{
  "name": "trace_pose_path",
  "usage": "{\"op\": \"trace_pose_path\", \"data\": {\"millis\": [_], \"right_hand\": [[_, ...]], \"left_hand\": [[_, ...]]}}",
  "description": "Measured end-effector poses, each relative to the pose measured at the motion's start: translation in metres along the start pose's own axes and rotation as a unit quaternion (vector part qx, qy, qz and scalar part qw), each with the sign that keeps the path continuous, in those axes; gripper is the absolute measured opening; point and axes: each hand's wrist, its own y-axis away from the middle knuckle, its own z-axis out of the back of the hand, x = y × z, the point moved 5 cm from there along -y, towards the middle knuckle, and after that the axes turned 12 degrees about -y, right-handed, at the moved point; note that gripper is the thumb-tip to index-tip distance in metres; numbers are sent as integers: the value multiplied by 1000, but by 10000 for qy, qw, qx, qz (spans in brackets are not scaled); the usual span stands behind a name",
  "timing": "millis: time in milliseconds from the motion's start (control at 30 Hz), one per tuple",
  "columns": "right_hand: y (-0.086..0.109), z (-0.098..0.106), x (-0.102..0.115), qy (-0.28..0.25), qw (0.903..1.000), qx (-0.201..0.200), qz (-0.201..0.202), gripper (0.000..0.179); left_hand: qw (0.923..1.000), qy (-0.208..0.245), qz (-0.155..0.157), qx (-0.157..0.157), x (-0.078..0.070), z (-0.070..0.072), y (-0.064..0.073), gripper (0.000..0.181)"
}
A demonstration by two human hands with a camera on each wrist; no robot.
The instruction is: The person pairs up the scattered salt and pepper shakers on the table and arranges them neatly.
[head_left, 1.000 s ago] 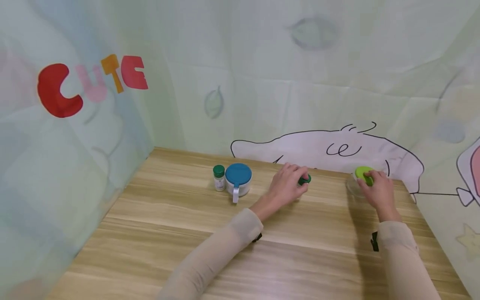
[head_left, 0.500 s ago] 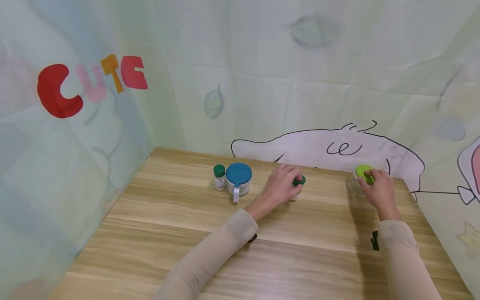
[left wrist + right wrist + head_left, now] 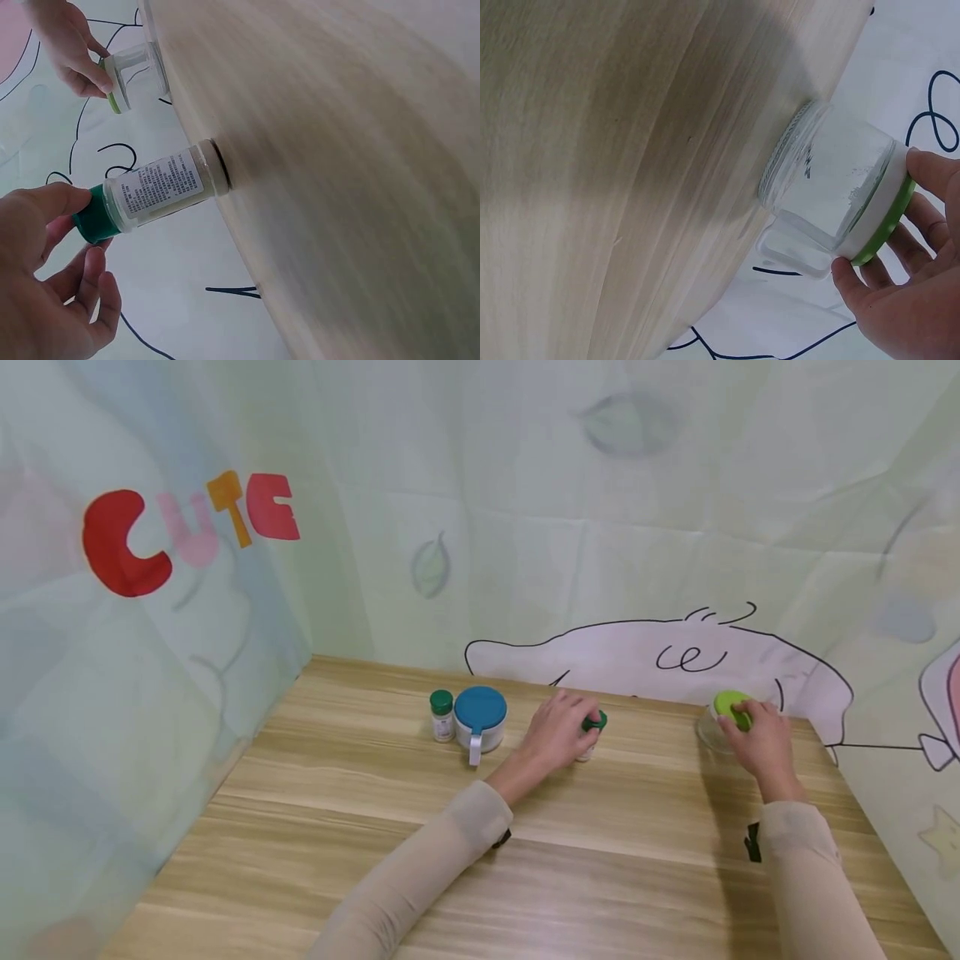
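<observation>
My left hand [image 3: 555, 733] pinches the green cap of a seasoning bottle [image 3: 161, 186] between thumb and fingers. The bottle is clear with a printed white label, and its base is right at the tabletop in the left wrist view. Farther right, my right hand [image 3: 763, 745] grips the lime-green and white lid [image 3: 881, 210] of a clear glass jar [image 3: 832, 169] with a side handle. That jar stands upright on the table, its handle showing in the right wrist view. In the head view the left hand covers most of the bottle.
A second green-capped seasoning bottle [image 3: 442, 720] stands to the left, close beside a container with a blue lid [image 3: 481, 707] and a pale handle pointing toward me. The wooden table [image 3: 315, 827] meets printed cloth walls [image 3: 390, 527] at the back and sides.
My left hand has shifted a little left with the seasoning bottle, whose lower part now shows beneath the fingers. The right hand has stayed on the jar's lid.
</observation>
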Motion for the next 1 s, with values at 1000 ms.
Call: {"op": "trace_pose_path", "data": {"millis": [1000], "right_hand": [[2, 1, 3, -5, 10000, 42, -7, 48]], "left_hand": [[9984, 441, 358, -15, 3, -4, 1, 14]]}}
